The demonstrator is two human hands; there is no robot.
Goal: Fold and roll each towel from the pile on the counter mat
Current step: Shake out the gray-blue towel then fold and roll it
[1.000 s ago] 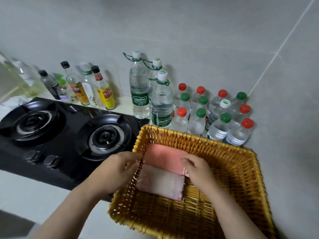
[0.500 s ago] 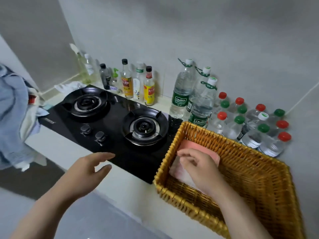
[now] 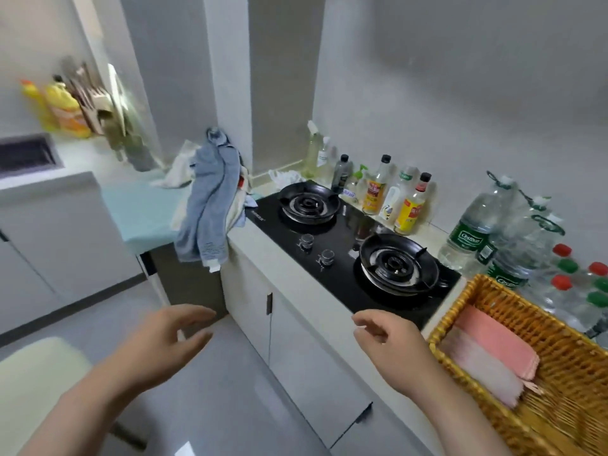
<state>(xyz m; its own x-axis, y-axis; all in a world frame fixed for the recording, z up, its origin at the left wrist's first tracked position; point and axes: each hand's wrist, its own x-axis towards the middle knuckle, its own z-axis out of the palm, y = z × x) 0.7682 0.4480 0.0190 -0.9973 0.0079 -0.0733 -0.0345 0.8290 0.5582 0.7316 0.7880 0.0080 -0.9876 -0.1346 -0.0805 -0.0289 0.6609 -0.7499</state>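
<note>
My left hand (image 3: 164, 343) and right hand (image 3: 391, 350) hover empty, fingers relaxed and loosely spread. The towel pile (image 3: 210, 205) slumps over the teal counter mat (image 3: 141, 212) at eleven o'clock, well apart from both. The folded pink towel (image 3: 493, 350) lies in the wicker basket (image 3: 460, 311) at three o'clock, near my right hand.

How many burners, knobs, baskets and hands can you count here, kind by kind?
Burners: 2
Knobs: 2
Basket: 1
Hands: 2, the left hand and the right hand, both holding nothing
Total: 7
</note>
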